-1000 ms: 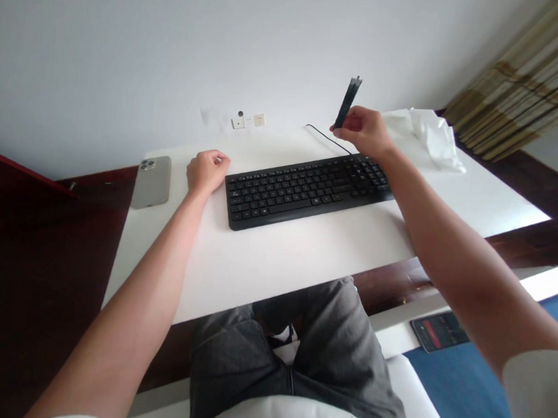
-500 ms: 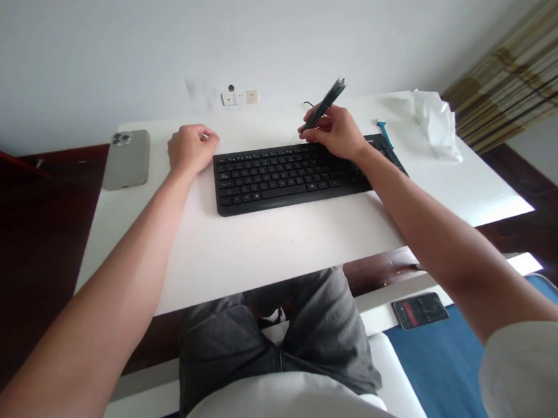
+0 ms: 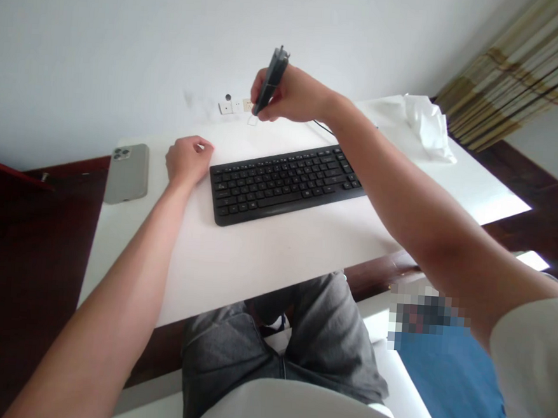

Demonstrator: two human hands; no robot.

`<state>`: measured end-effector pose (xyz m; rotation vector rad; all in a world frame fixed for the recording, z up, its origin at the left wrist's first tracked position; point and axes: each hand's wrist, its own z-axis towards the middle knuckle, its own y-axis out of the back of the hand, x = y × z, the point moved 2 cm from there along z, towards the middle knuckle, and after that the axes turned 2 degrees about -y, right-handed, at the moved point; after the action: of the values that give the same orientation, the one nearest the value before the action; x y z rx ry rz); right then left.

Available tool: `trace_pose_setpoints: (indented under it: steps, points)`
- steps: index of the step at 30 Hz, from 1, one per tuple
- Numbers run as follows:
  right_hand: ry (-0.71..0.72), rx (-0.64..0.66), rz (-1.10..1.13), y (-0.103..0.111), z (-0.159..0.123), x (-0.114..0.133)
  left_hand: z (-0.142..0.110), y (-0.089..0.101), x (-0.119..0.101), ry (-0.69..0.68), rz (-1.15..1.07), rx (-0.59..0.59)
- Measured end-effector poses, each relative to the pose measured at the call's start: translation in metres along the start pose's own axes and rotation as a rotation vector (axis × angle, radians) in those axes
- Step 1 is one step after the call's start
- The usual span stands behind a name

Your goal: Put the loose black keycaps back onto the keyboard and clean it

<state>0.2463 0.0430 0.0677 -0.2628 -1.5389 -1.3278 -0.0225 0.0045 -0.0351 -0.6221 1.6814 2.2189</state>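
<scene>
My right hand point(image 3: 289, 95) is raised above the far side of the desk, in front of the wall. Its fingers are closed around a black pen-shaped tool point(image 3: 271, 81), held tilted, with what looks like a thin wire loop below its lower end. My left hand point(image 3: 189, 158) rests on the desk with loosely curled fingers, and I see nothing in it. Just right of it lies a black keyboard point(image 3: 281, 183), close to its fingers; whether they touch I cannot tell. My right forearm hides the keyboard's right end.
A grey phone point(image 3: 127, 173) lies face down at the left of the white desk point(image 3: 256, 258). Crumpled white plastic point(image 3: 428, 127) sits at the back right. A black cable point(image 3: 323, 128) runs behind the keyboard. Wall sockets point(image 3: 237, 106) show beyond the desk.
My right hand has lifted off the keyboard and moved left and up with the tool. My forearm now covers most of the blue item behind the keyboard. My left hand stays put.
</scene>
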Motion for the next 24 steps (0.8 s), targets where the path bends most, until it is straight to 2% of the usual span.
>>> trace_pose_setpoints:
  steps: [3,5,8,10,14,16,20,24]
  points:
    - [0.074,-0.042,0.098,-0.038,0.016,0.025,-0.002,0.004,-0.003,0.006,0.022,-0.008]
    - [0.147,-0.065,0.129,-0.066,0.016,0.031,-0.003,0.006,-0.004,0.019,0.040,-0.003]
    - [0.211,0.007,0.073,-0.096,0.010,0.026,-0.004,0.006,-0.004,0.036,0.046,0.026]
    - [0.178,0.049,0.079,-0.101,0.007,0.018,-0.004,0.006,-0.004,0.022,0.028,0.025]
    - [0.114,0.180,0.253,-0.087,0.009,0.005,-0.006,0.006,-0.004,0.043,-0.001,0.000]
    - [0.130,0.248,0.229,-0.075,0.011,0.004,-0.007,0.006,-0.004,0.049,-0.003,-0.002]
    - [0.143,0.286,-0.063,-0.041,0.007,0.019,-0.010,0.007,-0.006,-0.021,-0.072,0.042]
    - [0.036,0.510,-0.315,0.011,-0.027,0.054,-0.015,0.007,-0.011,-0.222,-0.251,0.136]
